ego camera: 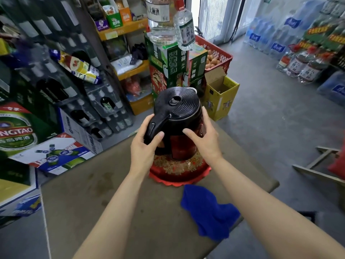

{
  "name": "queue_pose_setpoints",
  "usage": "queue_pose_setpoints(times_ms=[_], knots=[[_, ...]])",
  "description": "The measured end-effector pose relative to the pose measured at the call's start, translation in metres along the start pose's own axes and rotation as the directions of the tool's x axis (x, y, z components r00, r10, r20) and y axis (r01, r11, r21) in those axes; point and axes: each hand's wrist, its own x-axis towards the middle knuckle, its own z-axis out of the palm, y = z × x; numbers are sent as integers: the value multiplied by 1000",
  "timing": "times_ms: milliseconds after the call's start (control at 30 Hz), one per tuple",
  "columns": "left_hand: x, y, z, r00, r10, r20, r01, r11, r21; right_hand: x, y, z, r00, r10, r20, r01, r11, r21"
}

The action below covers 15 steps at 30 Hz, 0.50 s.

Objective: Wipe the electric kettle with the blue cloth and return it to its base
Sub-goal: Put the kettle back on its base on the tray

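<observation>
Two bare forearms come into view from below, with no sleeve reaching as far as the wrists or the visible length of either arm. The left hand and the right hand wear nothing: ungloved, fingers slender, nails short and plain.

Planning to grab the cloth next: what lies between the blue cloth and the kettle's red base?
In the head view, only bare table separates the blue cloth from the red base.
</observation>
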Motion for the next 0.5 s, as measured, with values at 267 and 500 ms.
queue_pose_setpoints(times_ms=[267,500], knots=[[-48,-17,14,997,-22,-73,27,997,71,-15,13,-10,995,-45,91,50,997,-58],[-27,-61,-12,940,13,-341,96,949,301,-27,44,-26,998,56,-35,-62,978,-198]])
